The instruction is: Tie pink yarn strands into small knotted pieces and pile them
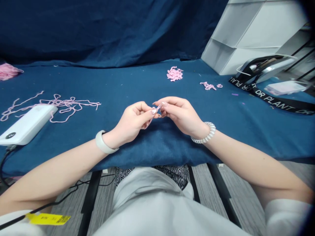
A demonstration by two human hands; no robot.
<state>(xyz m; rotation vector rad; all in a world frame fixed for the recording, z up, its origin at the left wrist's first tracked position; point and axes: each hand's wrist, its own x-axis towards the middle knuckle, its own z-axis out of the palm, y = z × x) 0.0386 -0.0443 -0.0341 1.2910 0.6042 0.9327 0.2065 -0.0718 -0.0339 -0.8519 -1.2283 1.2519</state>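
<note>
1. Navy-blue cloth (228, 134) covers the table and rises behind it as a rumpled backdrop, with a grey striped floor (208, 193) showing below the near edge.
2. The left hand (131, 119) and right hand (180, 113) meet near the middle of the table, held just above the cloth.
3. Both hands are nearly closed, their fingertips (154, 111) pinching a short piece of pale pink yarn (158, 107) between them. The other fingers curl loosely inward, and the yarn is too small and too covered to show exactly which fingers touch it.
4. A white wristband (104, 142) circles the left wrist, and a pearly spiral bracelet (205, 132) circles the right.
5. Ahead of the hands, well apart from them, lies a heap of short pink yarn pieces (174, 73). A smaller pink yarn cluster (208, 86) sits to its right.
6. Nearer the left hand, a long tangled pink yarn strand (56, 105) sprawls across the cloth beside a white power bank (27, 124), and a fluffy pink yarn bundle (7, 71) sits at the far left.
7. Toward the right stand a white shelf unit (246, 36), a glossy case (263, 68), and a pink packet (285, 88), with a black lanyard (268, 98) bearing white lettering lying across the cloth.
</note>
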